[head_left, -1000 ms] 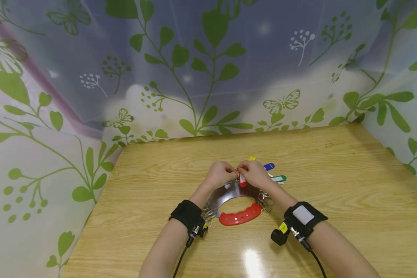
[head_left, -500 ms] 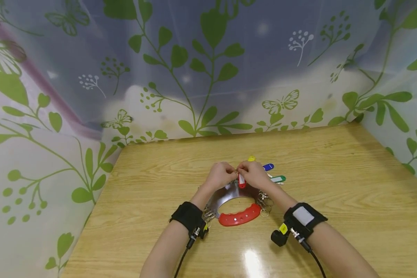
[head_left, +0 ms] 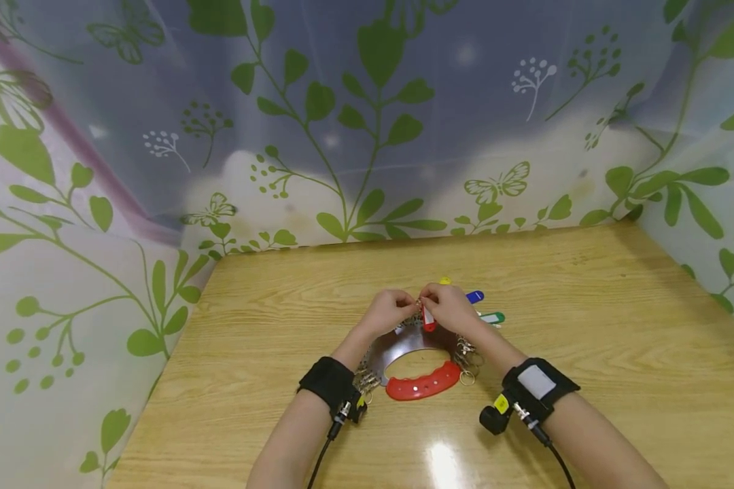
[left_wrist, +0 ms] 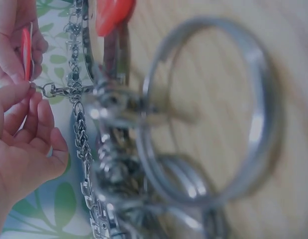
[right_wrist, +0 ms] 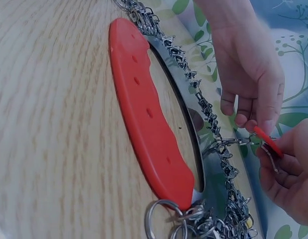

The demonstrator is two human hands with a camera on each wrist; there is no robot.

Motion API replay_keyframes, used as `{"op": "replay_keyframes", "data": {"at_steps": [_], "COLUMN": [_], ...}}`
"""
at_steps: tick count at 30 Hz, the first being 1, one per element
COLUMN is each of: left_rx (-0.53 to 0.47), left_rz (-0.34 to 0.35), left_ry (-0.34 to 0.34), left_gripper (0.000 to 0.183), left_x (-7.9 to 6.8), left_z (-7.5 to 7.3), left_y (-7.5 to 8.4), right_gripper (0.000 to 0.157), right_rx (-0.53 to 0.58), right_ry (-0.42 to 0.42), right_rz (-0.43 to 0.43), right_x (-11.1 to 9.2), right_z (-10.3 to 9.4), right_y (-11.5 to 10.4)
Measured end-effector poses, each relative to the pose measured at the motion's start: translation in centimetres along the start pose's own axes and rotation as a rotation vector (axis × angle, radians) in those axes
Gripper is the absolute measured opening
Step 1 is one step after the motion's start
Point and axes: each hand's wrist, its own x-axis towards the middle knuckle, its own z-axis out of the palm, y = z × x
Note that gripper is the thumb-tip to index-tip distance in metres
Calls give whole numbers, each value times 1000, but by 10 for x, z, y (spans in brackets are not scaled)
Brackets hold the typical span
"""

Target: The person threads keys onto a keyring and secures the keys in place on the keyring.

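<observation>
A key-holder ring with a red handle (head_left: 423, 382) and a curved metal plate (head_left: 404, 343) lies on the table, lined with snap hooks (right_wrist: 208, 112). My left hand (head_left: 387, 311) is at the plate's far edge, thumb and fingertips pinching a small ring at the end of one snap hook (left_wrist: 56, 90). Beside it, my right hand (head_left: 452, 309) holds a red key tag (head_left: 429, 319) with a white label. The tag's top meets the left fingertips at that ring. Fingers partly hide the join between tag and ring.
Yellow (head_left: 445, 280), blue (head_left: 475, 296) and green (head_left: 493, 318) key tags lie just beyond my right hand. Loose split rings (left_wrist: 253, 109) hang from hooks at both ends of the handle. A patterned cloth (head_left: 342, 136) hangs behind the wooden table (head_left: 269, 285).
Both hands stay at nearly the same spot at the plate's far edge, with the red tag still between them. Only slight finger movement and a small shift of the view show.
</observation>
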Motion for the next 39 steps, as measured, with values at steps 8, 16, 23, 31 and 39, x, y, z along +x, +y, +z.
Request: {"op": "replay_keyframes", "data": {"at_steps": [8,16,23,31,39], "left_rx": [-22,-20,-7,5,-10], "left_rz": [-60,-90,-73,-85,-119], "left_ry": [44,56,25,48,50], "left_gripper": [15,16,18,18,18], "left_x": [-1,0,-2,-2,-1], "left_z": [1,0,-2,-1,-3], "left_y": [3,5,5,6,9], "right_gripper": [9,7,8,8,6], "right_rx": [-17,-84,-69,-61,-164], "right_ry": [4,26,44,31,39], "right_rz": [-60,-127,-108,-125,-209], "right_x": [-3,-3,-2,-2,0], "right_z": [2,2,2,4,4], "right_y": [-1,-4,-2,-1,0]}}
